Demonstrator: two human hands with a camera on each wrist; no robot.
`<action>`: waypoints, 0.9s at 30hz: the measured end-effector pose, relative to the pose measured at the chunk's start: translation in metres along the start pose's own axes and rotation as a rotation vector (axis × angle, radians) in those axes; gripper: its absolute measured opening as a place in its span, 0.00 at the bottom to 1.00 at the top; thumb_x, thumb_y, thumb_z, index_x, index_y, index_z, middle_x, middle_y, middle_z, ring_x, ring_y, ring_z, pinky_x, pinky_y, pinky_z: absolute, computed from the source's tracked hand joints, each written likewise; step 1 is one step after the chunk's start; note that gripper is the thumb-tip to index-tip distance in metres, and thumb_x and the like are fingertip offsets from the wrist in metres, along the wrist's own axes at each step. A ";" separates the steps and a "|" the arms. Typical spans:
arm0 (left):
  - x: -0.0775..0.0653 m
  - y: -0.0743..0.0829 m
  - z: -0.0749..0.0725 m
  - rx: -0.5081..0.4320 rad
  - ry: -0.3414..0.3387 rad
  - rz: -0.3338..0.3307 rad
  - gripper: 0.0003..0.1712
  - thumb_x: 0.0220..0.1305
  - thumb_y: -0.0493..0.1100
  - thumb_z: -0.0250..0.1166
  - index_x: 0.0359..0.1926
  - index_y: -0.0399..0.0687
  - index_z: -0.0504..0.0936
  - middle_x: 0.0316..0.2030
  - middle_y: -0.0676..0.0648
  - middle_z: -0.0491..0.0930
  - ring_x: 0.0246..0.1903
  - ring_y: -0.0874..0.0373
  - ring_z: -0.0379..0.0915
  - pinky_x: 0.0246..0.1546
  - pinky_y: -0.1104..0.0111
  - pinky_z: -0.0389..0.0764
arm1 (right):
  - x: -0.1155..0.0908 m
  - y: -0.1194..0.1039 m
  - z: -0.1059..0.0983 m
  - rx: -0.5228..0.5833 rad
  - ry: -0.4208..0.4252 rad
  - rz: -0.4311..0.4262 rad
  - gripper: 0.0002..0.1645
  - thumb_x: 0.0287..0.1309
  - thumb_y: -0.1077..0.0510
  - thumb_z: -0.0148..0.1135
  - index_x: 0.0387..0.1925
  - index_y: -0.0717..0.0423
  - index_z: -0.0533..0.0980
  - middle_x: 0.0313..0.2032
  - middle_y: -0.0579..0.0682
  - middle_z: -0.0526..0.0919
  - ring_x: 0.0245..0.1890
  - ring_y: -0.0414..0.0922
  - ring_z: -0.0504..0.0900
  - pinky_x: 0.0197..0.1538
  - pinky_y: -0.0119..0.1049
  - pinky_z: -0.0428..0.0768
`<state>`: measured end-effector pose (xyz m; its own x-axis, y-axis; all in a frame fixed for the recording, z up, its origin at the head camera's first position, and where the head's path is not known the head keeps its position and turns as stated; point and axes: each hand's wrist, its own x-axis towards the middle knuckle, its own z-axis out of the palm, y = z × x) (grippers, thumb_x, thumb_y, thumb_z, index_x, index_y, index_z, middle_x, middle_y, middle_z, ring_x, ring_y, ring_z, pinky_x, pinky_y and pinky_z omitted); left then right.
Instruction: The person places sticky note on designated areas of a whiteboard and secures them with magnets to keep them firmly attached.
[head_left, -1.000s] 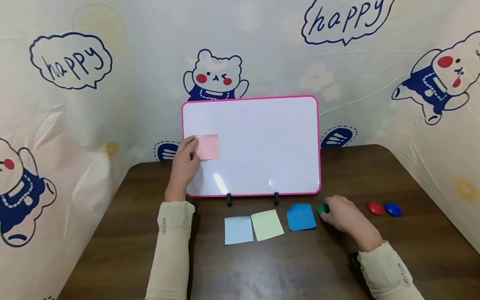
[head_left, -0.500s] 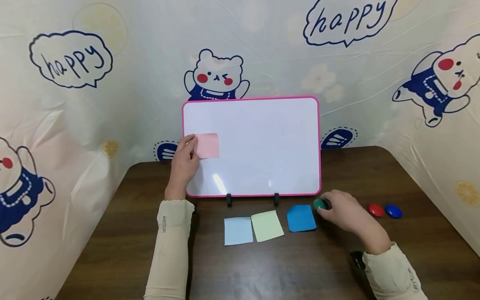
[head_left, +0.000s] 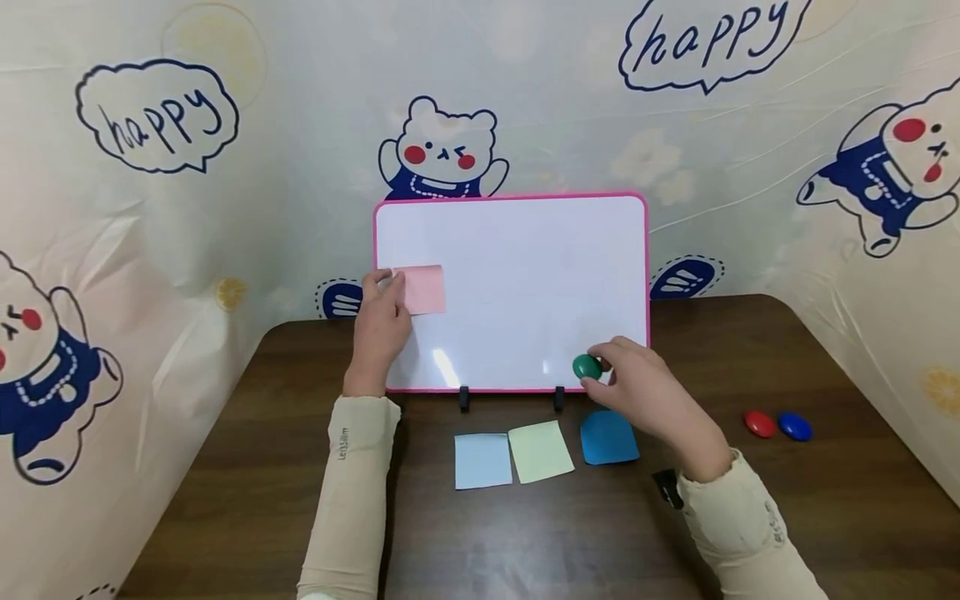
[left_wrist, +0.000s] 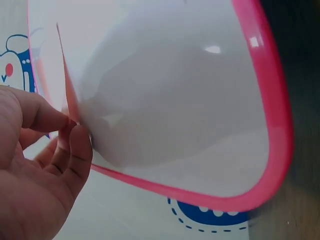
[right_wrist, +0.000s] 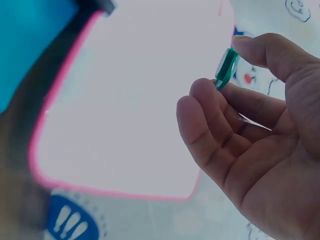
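Observation:
A whiteboard (head_left: 517, 275) with a pink frame stands upright at the back of the table. Near its left edge, my left hand (head_left: 381, 329) pinches the left side of a pink sticky note (head_left: 425, 289) against the board. The left wrist view shows thumb and fingers meeting at the edge of the pink note (left_wrist: 70, 95), seen almost side-on. My right hand (head_left: 648, 387) holds a round green magnet (head_left: 587, 367) between thumb and fingertips, in front of the board's lower right part. In the right wrist view, the green magnet (right_wrist: 227, 67) is seen edge-on.
On the table before the board lie a light blue note (head_left: 483, 461), a pale green note (head_left: 541, 451) and a darker blue note (head_left: 609, 437). Farther right are a red magnet (head_left: 761, 423) and a blue magnet (head_left: 795, 426). Black clips (head_left: 464, 399) support the board's lower edge.
My right hand has lifted the green magnet off the table and carried it up and left to the front of the board. The left hand stays at the pink note.

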<state>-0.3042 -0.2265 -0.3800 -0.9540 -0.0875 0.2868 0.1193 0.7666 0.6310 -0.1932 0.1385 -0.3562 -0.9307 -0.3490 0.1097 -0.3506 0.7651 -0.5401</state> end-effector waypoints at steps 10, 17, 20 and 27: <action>-0.001 0.003 0.003 -0.023 0.065 0.000 0.30 0.75 0.36 0.54 0.75 0.47 0.66 0.72 0.40 0.54 0.52 0.43 0.72 0.54 0.53 0.79 | 0.042 -0.048 0.003 -0.040 0.010 -0.076 0.24 0.61 0.55 0.71 0.55 0.64 0.79 0.43 0.54 0.80 0.41 0.50 0.79 0.41 0.42 0.83; 0.001 0.001 0.004 0.034 0.061 0.030 0.30 0.74 0.35 0.56 0.75 0.46 0.66 0.72 0.40 0.57 0.55 0.42 0.71 0.56 0.52 0.77 | 0.071 -0.074 0.008 -0.049 0.014 -0.076 0.26 0.62 0.53 0.70 0.57 0.63 0.78 0.46 0.55 0.79 0.44 0.51 0.78 0.46 0.44 0.83; 0.002 0.002 0.005 0.048 0.063 0.041 0.29 0.74 0.35 0.56 0.74 0.44 0.67 0.72 0.41 0.58 0.58 0.43 0.70 0.58 0.53 0.77 | 0.084 -0.083 0.013 -0.047 0.031 -0.075 0.26 0.63 0.52 0.69 0.57 0.62 0.78 0.46 0.55 0.78 0.44 0.50 0.78 0.46 0.42 0.83; 0.001 0.005 0.005 0.080 0.083 0.056 0.29 0.74 0.35 0.57 0.73 0.42 0.68 0.72 0.43 0.61 0.64 0.45 0.67 0.61 0.53 0.73 | 0.113 -0.098 0.029 -0.044 0.067 -0.083 0.27 0.64 0.51 0.68 0.59 0.62 0.77 0.47 0.55 0.78 0.45 0.48 0.77 0.47 0.40 0.83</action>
<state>-0.3056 -0.2194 -0.3804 -0.9201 -0.0923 0.3806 0.1467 0.8198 0.5536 -0.2612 0.0086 -0.3149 -0.9028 -0.3759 0.2088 -0.4292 0.7591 -0.4895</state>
